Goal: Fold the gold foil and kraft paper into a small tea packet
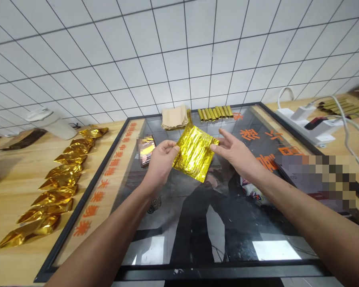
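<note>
A square sheet of gold foil paper is held up above the black glass panel. My left hand pinches its left edge between thumb and fingers. At the right corner, my right hand has its thumb and a finger pressed on the foil, with the index finger raised. Behind the foil lies a stack of brown paper sheets. To the right of that stack, a row of rolled gold tubes lies along the panel's far edge.
Folded gold foil ingots line the wooden table at left, with a white cup behind. A small dark packet lies left of my hands. A power strip with cables and more rolled tubes stand at right.
</note>
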The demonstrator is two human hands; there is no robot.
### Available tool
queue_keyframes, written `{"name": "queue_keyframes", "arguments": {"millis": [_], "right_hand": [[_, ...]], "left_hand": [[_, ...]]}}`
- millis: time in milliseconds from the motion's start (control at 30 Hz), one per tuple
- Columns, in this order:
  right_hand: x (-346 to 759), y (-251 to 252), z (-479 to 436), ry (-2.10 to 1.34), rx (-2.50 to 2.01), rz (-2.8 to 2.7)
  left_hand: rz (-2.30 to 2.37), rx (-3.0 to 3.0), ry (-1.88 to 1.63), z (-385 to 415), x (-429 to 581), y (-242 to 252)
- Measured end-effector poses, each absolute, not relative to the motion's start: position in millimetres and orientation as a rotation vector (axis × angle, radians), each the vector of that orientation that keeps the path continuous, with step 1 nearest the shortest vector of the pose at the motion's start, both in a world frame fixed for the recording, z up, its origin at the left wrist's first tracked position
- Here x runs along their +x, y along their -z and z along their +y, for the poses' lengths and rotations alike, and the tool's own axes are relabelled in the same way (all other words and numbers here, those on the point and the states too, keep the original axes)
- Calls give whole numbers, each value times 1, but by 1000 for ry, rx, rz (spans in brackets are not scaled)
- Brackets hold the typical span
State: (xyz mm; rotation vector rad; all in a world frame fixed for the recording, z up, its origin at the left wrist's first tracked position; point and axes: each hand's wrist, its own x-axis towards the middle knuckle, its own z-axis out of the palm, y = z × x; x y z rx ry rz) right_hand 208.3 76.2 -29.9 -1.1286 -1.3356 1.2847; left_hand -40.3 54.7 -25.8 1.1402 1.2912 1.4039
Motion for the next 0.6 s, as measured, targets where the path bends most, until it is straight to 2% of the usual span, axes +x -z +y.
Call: {"name": "queue_keyframes", "arguments": {"millis": [200,600], "right_hand": [[203,22,69,-1668,-1020,-995],[194,18,61,-1641,-970,-1065]], "left_hand": [[1077,932,-1448,47,-27,20],[984,939,-1263,38,-19,18]]}}
